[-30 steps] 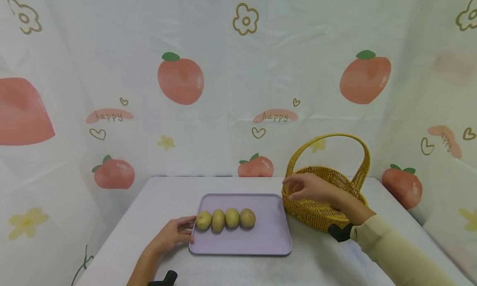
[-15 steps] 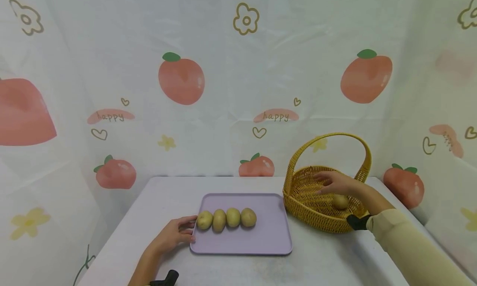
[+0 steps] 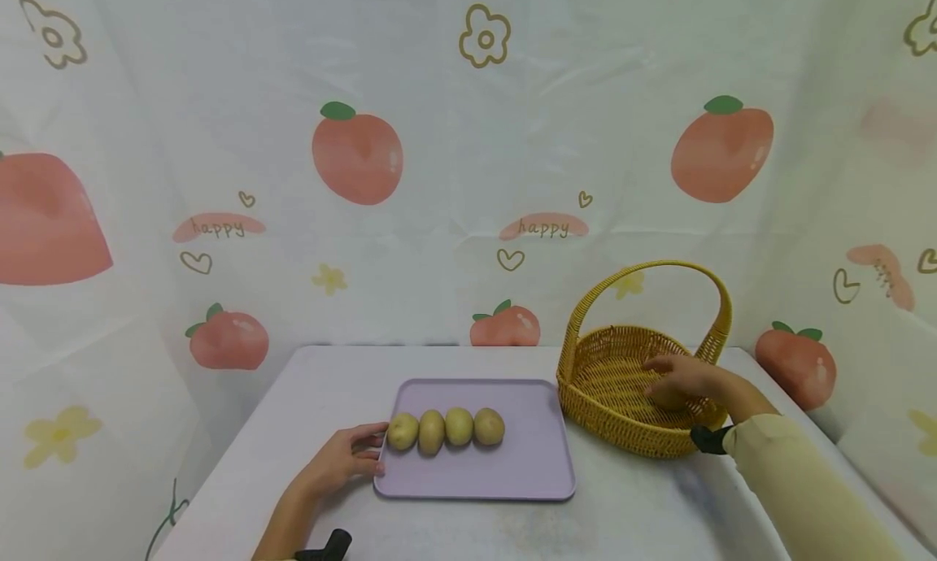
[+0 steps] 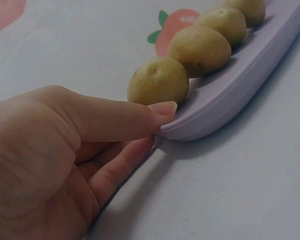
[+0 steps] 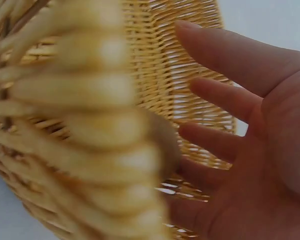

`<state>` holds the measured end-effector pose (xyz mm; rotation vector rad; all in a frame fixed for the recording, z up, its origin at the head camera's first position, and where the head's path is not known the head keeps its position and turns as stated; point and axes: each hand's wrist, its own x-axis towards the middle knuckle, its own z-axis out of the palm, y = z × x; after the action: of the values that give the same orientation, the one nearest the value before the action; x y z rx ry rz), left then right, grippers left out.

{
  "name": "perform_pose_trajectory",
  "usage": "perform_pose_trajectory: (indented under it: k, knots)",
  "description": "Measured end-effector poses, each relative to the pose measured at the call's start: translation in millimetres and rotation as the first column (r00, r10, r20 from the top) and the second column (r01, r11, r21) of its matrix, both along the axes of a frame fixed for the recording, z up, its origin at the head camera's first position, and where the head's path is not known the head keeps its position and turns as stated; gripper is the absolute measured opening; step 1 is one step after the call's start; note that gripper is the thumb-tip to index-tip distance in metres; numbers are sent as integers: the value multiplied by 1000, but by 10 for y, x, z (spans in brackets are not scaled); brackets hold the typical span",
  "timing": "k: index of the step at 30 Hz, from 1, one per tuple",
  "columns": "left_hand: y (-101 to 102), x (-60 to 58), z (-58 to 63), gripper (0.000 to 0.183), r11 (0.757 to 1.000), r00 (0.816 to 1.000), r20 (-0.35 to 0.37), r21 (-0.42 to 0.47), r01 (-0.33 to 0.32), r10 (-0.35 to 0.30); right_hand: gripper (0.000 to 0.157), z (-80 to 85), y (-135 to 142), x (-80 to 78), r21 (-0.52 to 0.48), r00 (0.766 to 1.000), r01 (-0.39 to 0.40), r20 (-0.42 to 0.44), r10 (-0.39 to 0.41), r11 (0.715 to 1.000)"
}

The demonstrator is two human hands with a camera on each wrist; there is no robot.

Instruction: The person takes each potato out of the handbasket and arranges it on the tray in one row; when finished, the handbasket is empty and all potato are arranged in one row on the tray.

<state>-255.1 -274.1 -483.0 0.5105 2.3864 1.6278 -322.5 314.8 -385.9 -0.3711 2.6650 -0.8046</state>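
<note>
On the left side of the table my left hand [image 3: 333, 467] pinches the edge of the lilac tray [image 3: 530, 455]; the left wrist view shows the thumb over the rim and fingers beneath. A row of several yellowish-brown potatoes [image 3: 459, 427] runs from the tray's left edge to its middle. To the right, inside the wicker basket [image 3: 611, 431], my right hand [image 3: 691, 380] hovers with loosely spread fingers beside a single potato [image 5: 163, 145]. The basket's rim hides part of that potato in the right wrist view, so contact with the fingers cannot be told.
The basket's tall arched handle [image 3: 662, 264] rises over the right arm. A white table [image 3: 337, 374] carries everything, and a white curtain [image 3: 432, 284] printed with peaches hangs behind and at both sides.
My right hand has moved right from the basket's left rim, then lowered toward the potato, which came into view at half a second ago. The left hand stays at the tray.
</note>
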Motion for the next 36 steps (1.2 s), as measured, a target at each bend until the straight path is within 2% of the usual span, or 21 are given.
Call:
perform_pose_trajectory:
  k: [5, 9, 12, 15, 19, 24, 29, 32, 36]
  knots:
    - [2, 3, 7, 73, 1000, 1000, 2, 6, -1, 1, 53, -82, 18, -30, 58, 998, -20, 61, 16, 998]
    - [-3, -4, 5, 73, 1000, 1000, -14, -11, -1, 1, 42, -110, 22, -57, 98, 997, -77, 15, 76, 992]
    - [-7, -13, -4, 74, 1000, 1000, -22, -13, 2, -2, 37, -118, 15, -71, 94, 997, -82, -1, 82, 992]
    - [-6, -14, -13, 73, 1000, 1000, -16, -5, 6, -6, 36, -112, -5, -83, 90, 998, -54, -22, 56, 994]
    - [-1, -3, -3, 73, 1000, 1000, -14, -7, 3, -3, 35, -87, -37, -97, 72, 994, -16, -103, 23, 997]
    - [5, 4, 14, 74, 1000, 1000, -22, -17, -4, 3, 28, -24, -92, -85, -21, 979, 10, -202, -14, 1000]
    - [4, 2, 9, 72, 1000, 1000, -27, -26, -5, 4, 22, 79, -194, -36, -28, 945, -34, -327, 22, 999]
    - [3, 3, 9, 72, 999, 999, -31, -31, -7, 6, 26, 140, -273, 15, -49, 932, -64, -360, 42, 997]
    - [6, 6, 13, 73, 1000, 1000, -18, -19, -4, 3, 41, 190, -391, 101, -73, 924, -70, -380, 37, 995]
